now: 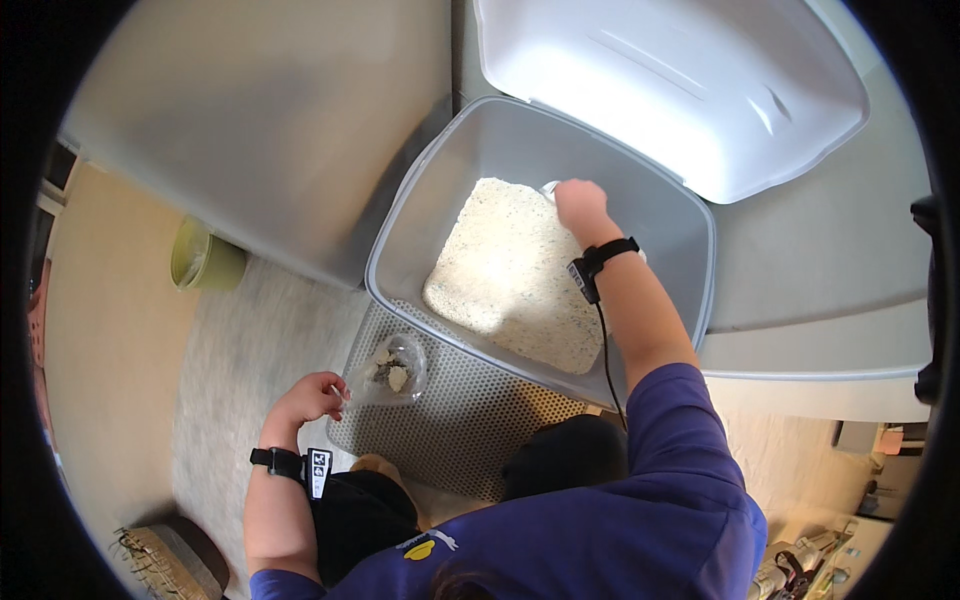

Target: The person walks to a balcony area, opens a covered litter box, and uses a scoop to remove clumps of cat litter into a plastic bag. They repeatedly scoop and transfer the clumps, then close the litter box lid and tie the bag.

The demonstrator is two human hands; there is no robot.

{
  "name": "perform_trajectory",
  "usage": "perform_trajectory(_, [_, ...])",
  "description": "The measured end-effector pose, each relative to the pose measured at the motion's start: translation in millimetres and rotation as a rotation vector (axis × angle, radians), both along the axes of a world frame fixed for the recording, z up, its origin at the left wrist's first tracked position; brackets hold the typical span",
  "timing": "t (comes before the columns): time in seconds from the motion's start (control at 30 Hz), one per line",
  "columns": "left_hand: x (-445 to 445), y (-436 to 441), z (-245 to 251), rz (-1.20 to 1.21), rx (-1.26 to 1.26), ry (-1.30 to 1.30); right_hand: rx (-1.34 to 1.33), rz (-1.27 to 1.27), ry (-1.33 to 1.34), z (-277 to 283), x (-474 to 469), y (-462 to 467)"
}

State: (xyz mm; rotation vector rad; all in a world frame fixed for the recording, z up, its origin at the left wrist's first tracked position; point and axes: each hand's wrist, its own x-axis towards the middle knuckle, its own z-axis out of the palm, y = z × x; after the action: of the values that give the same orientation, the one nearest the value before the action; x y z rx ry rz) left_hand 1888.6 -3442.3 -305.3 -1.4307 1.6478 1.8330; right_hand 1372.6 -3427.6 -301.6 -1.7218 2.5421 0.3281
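A grey plastic litter box (pixel 540 352) stands open before me, its floor covered with pale granular cat litter (pixel 495 255). My right hand (pixel 583 206) is closed on a white scoop (pixel 550 189) at the far side of the litter; the rest of the scoop is hidden. At the lower left, my left hand (pixel 315 397) pinches the edge of a clear plastic bag (pixel 411 352). Litter clumps and dark waste (pixel 394 373) lie in the bag, which rests on a perforated grey mat (pixel 450 420).
The box's white lid (pixel 675 82) is tilted up behind it. A smooth grey panel (pixel 285 127) rises at the left, with a green bin (pixel 217 262) beside it. At the lower left is a worn scratcher (pixel 161 566). Shelving with various items stands at the lower right.
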Motion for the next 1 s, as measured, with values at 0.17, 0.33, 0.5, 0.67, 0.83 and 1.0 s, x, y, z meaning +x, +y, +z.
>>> perform_trajectory(0.17, [-3, -1, -8, -0.033, -0.011, 0.002, 0.096, 0.211, -0.176, -44, 64, 30])
perform_trajectory(0.33, [-12, -4, -9, -0.08, -0.027, -0.003, 0.257, 0.519, -0.211, -23, 140, 55])
perform_trajectory(0.5, [-22, -4, -12, -0.102, -0.029, -0.005, 0.036, 0.288, -0.138, 2, 82, 65])
perform_trajectory(0.67, [-25, -2, -13, -0.075, -0.029, 0.019, -0.092, 0.178, -0.069, -14, -10, 84])
perform_trajectory(0.83, [-31, -1, -10, -0.105, -0.051, -0.017, 0.05, 0.344, -0.25, -46, 50, 100])
perform_trajectory(1.0, [-37, -3, -10, -0.146, -0.011, -0.094, 0.105, 0.466, -0.365, -3, 80, 115])
